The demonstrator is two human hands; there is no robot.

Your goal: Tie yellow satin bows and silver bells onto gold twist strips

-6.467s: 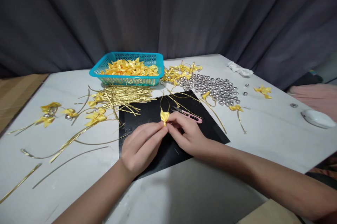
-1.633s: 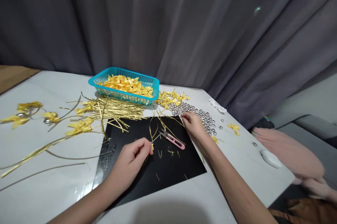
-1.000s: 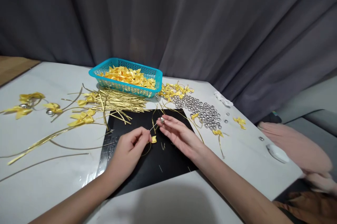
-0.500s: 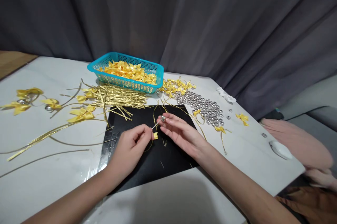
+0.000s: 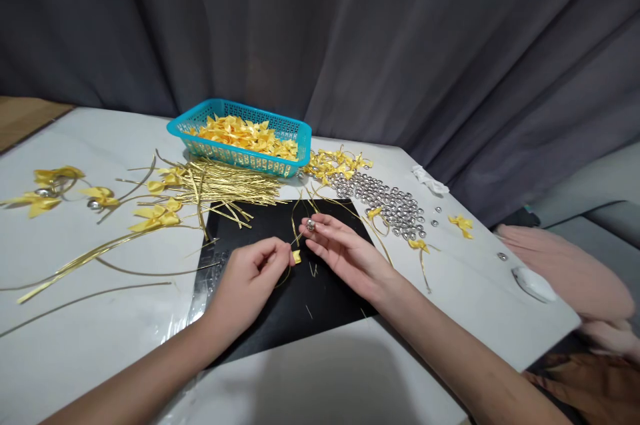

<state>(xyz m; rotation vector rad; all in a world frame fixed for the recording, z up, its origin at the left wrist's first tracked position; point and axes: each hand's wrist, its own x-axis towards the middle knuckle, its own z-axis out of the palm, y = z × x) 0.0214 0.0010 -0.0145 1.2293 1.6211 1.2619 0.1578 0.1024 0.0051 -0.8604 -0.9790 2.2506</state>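
Note:
Above a black mat (image 5: 320, 305), my left hand (image 5: 260, 272) is closed in a pinch on a thin gold wire, with a small yellow ribbon piece (image 5: 297, 256) at its fingertips. My right hand (image 5: 345, 248) pinches a small silver bead (image 5: 311, 225) between thumb and fingers, a little above and right of the left fingertips. The wire's end points up toward the bead; whether they touch I cannot tell.
A blue basket (image 5: 240, 153) of yellow ribbon bows stands at the back. Gold wires (image 5: 230, 184) lie before it, silver beads (image 5: 400, 208) to the right. Finished-looking bows (image 5: 155, 215) lie left. A white object (image 5: 533, 284) sits at the right edge.
The wire's end between my hands looks less bright and sits slightly apart from the bead's earlier line. Both hands have barely moved.

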